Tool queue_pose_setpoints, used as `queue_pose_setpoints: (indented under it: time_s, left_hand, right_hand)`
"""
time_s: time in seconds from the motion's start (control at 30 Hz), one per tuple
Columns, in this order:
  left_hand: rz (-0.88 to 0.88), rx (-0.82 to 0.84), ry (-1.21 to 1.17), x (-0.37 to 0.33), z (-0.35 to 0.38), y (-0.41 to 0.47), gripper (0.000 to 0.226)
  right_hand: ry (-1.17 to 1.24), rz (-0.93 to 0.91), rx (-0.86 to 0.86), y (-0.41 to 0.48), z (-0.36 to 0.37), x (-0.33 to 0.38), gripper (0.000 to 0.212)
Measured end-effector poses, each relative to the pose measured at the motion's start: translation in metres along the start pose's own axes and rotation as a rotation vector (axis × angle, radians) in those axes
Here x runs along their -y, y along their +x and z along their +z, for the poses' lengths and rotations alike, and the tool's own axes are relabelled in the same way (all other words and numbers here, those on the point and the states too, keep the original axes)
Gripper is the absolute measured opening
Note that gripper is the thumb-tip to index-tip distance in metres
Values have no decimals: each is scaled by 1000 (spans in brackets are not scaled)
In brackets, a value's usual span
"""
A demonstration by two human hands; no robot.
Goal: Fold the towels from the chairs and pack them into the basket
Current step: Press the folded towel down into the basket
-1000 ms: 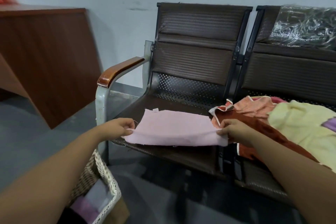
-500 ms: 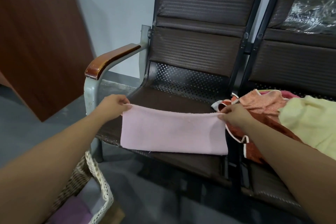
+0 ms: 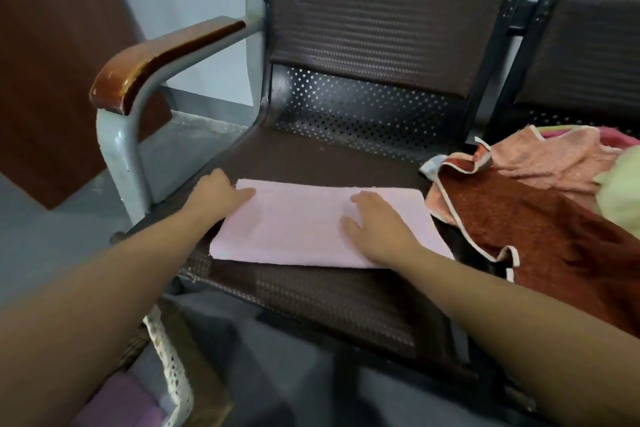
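Left hand point(image 3: 221, 196), right hand point(image 3: 377, 225) pressing flat on pink towel point(image 3: 304, 229) on chair seat point(image 3: 311, 163); fingers point(image 3: 363, 199) straight, grasping nothing. Towel looking soft, light, floppy; likely needing pinching at end corners.

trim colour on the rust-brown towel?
White edging on the rust-brown towel, clearest in the head view.

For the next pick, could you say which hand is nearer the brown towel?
Right. The right hand rests on the pink towel's side near the brown towel; the left hand rests on its other side.
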State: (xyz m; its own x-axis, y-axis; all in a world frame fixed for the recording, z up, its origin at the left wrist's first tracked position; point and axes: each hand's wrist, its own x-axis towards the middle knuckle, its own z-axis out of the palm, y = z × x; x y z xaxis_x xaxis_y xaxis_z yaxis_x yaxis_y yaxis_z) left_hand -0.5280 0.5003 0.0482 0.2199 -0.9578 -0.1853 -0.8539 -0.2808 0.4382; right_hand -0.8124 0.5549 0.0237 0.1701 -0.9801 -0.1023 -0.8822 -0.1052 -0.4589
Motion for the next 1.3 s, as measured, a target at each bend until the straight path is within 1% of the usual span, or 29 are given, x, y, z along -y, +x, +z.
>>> queue_pose_setpoints:
  time_s: [0.07,0.17,0.3,0.4,0.5,0.6,0.63,0.67,0.73,0.77,0.8,0.83,0.87,0.9,0.93,0.97,1.0,1.03,1.1,1.13,1.17,1.23,1.3]
  left_hand:
    - [-39,75,58,-6,-1,-3,48]
    - [-48,164,101,-13,-1,-9,43]
    - [-90,218,3,-12,-4,-13,39]
    - [-66,195,-100,-12,-8,-17,45]
    - [-20,169,-177,-15,-16,-23,39]
    - [44,120,-52,-20,-23,-27,54]
    - [72,100,-19,-24,-27,-29,55]
    - [103,87,-11,-30,-31,-32,51]
    - [159,72,-42,-45,-36,-40,37]
    - [191,70,-63,-54,-37,-46,31]
    - [233,75,-79,-64,-37,-52,27]
    - [271,104,-113,-72,-37,-58,26]
    - [284,168,-206,-79,-35,-63,28]
    - [262,287,-369,-85,-34,-67,30]
    - [220,422,-544,-90,-34,-71,31]
    - [185,501,-657,-92,-33,-72,30]
    - [185,516,-665,-91,-32,-71,28]
    - [199,479,-597,-89,-30,-69,25]
    - [235,367,-414,-82,-21,-64,17]
    - [247,323,-340,-77,-15,-62,14]
    - [263,284,-266,-72,-10,-59,12]
    - [317,216,-71,-64,2,-57,14]
    - [349,196,33,-57,14,-55,19]
  right_hand:
    - [-105,-82,35,-1,18,9,53]
    - [-160,-116,66,2,24,13,55]
    - [-133,-87,133,0,22,10,58]
    - [-138,-85,152,-4,22,13,58]
    - [-134,-80,146,-7,23,19,58]
    - [-105,-82,146,-10,22,27,57]
    - [-68,-79,149,-11,22,28,56]
    - [-1,-66,147,-10,20,30,54]
    - [255,1,81,-9,12,33,42]
    - [429,59,24,-8,8,34,34]
    - [633,137,-16,-5,3,35,31]
    - [851,227,-17,-2,-3,37,34]
    - [1074,320,17,1,-7,40,39]
    - [1261,406,57,4,-10,41,46]
    - [1376,481,93,7,-12,40,54]
    - [1411,536,130,9,-12,39,63]
    - [1389,576,147,11,-10,39,69]
    - [1334,596,147,11,-8,38,68]
    - [1147,581,100,8,-4,38,43]
    - [1049,556,71,8,0,37,32]
    - [983,518,43,8,2,36,26]
    - [912,409,-34,8,2,35,20]
    - [862,318,-114,8,-1,38,21]
